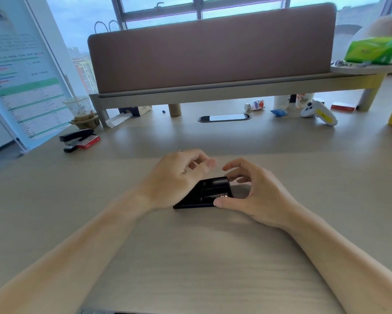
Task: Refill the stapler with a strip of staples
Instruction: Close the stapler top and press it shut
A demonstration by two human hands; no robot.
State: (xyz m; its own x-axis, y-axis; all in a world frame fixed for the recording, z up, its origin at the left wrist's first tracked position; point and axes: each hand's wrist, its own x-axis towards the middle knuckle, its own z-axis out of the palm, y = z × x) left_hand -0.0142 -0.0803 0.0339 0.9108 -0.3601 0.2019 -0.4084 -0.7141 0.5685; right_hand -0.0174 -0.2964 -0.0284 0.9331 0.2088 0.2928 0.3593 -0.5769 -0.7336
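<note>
A black stapler (209, 189) lies on the light wooden desk (190, 257) in the middle of the view, its metal front end pointing right. My left hand (174, 177) covers its rear part, palm down, with the fingers curled loosely in the air and holding nothing. My right hand (258, 196) is at the front end: the thumb presses against the base by the metal tip and the fingers curl over the top of the head. No loose strip of staples is visible. A red staple box (89, 141) sits far left.
A second black stapler (76, 135) lies by the red box next to a plastic cup (80, 109). A brown divider panel (213, 48) on a raised shelf crosses the back. Beneath it are a small bottle (255, 105), a white controller (318, 113) and a cable port (224, 117).
</note>
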